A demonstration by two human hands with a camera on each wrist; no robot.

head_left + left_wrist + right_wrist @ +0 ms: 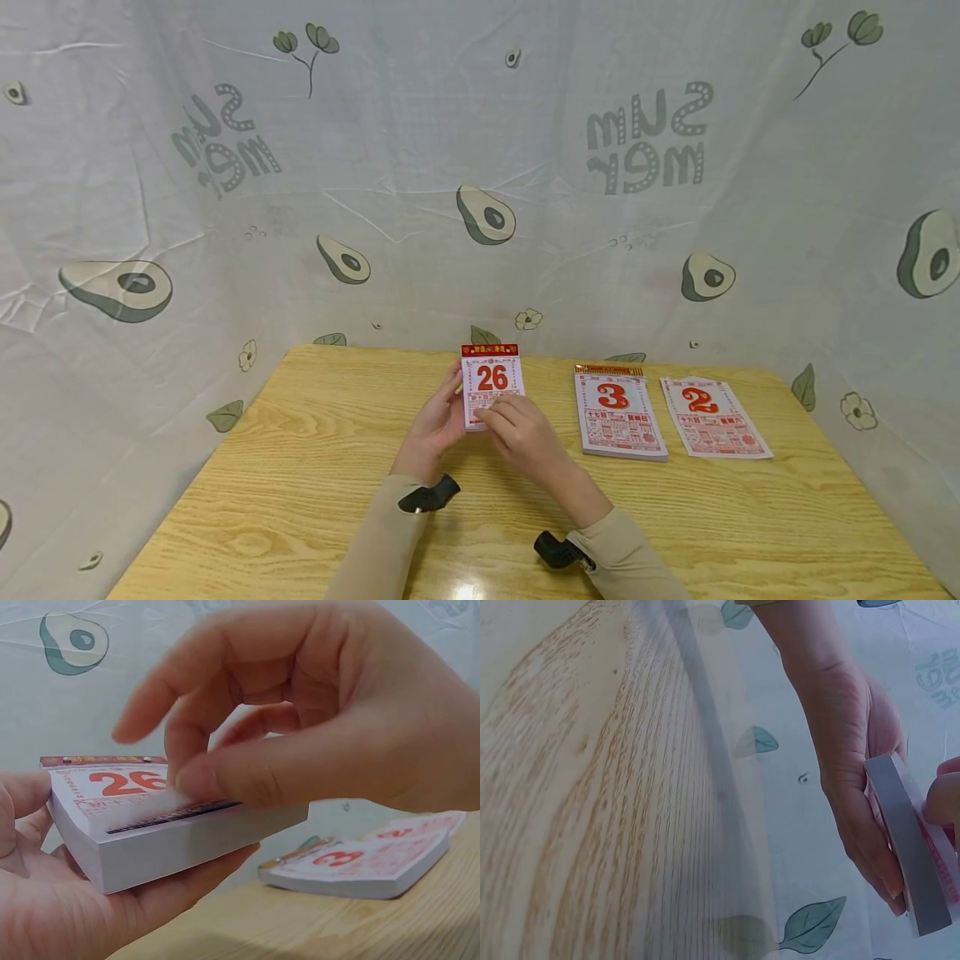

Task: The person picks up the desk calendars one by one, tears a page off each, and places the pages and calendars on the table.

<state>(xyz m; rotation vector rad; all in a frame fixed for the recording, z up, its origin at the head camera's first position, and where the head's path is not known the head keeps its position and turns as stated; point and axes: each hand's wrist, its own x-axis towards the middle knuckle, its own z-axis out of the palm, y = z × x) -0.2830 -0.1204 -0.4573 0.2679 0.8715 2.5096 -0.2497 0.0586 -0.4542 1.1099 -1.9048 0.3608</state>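
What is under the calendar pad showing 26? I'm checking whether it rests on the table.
The left hand is under the 26 pad, palm and fingers cradling it above the table. The right hand touches its top sheet, covering the lower print.

The head camera looks forward and down from above the near edge of the table (300, 467), seeing both hands and the far curtain (420, 167). The 2 wrist cameras sit very near. All 3 views share the calendar pad (492, 385) (150, 832) (915, 847).
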